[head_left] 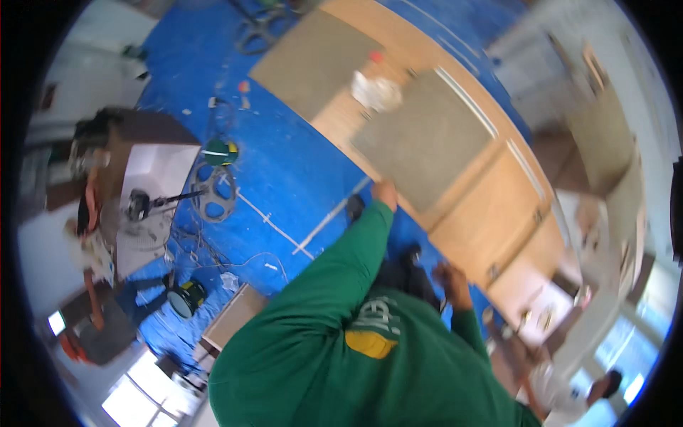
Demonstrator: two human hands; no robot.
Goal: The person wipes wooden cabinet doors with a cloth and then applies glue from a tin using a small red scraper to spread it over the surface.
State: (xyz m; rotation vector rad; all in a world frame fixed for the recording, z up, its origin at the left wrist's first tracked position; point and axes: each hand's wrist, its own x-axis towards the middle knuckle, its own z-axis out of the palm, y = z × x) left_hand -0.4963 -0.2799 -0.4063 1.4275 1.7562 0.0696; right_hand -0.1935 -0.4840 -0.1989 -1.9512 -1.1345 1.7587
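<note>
The left hand (385,193) seems to touch the wooden cabinet (487,224) ahead, the right hand (453,285) near its edge; whether either grips cannot be told. A jolt could dislodge the crumpled plastic (376,92) beyond the left hand.

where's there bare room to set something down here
Free: blue floor covering between the wooden unit and the green tub, beyond the left hand; also most of the grey panel right of the crumpled white bundle. Crowded: floor at left, with cables, a spoked round base and a black bucket.
</note>
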